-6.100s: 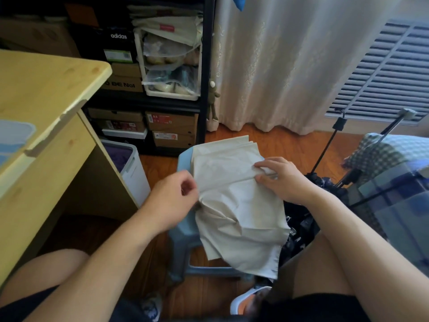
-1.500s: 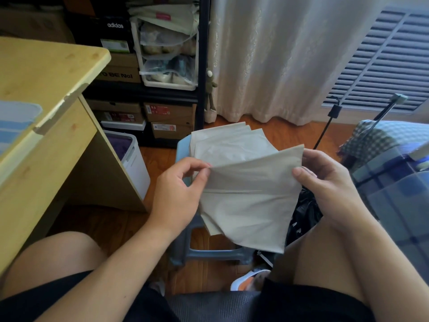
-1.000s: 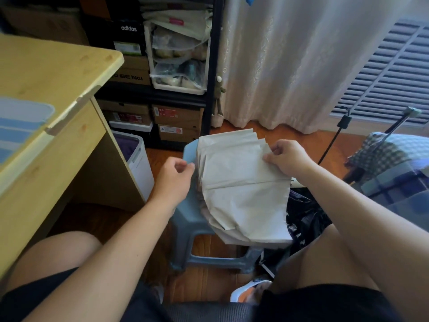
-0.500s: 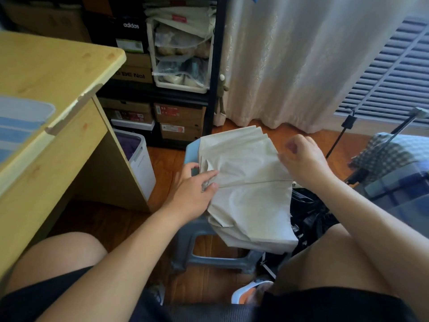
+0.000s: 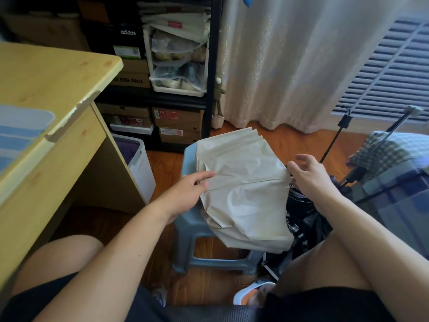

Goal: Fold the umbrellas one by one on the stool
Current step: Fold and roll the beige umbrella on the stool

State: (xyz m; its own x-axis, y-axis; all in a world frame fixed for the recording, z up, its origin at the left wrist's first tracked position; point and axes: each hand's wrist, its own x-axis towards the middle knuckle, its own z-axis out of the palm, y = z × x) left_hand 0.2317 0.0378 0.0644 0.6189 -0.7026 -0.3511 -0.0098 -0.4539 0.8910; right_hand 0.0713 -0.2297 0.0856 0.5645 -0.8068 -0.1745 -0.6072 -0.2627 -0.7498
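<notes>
Desk point(image 5: 46, 94) of pale wood fills the left side, and beside its far corner a black shelf point(image 5: 212, 66) is packed with shoe boxes. A cream curtain point(image 5: 290, 61) hangs past it. On the wood floor between the person's knees stands a grey-blue stool point(image 5: 188, 219), and over its seat lies the beige umbrella point(image 5: 243, 189), its panels pleated flat and fanned at the stool's far edge, the loose canopy spilling over the near right corner. A checked umbrella point(image 5: 380, 152) lies off to the right, well apart from the stool. The left hand point(image 5: 188, 194) rests on the fabric at the stool's left edge, fingers straight and flat, pressing a crease. The right hand point(image 5: 308, 175) sits at the cloth's right edge with fingers loosely spread, thumb touching the fold and gripping nothing.
</notes>
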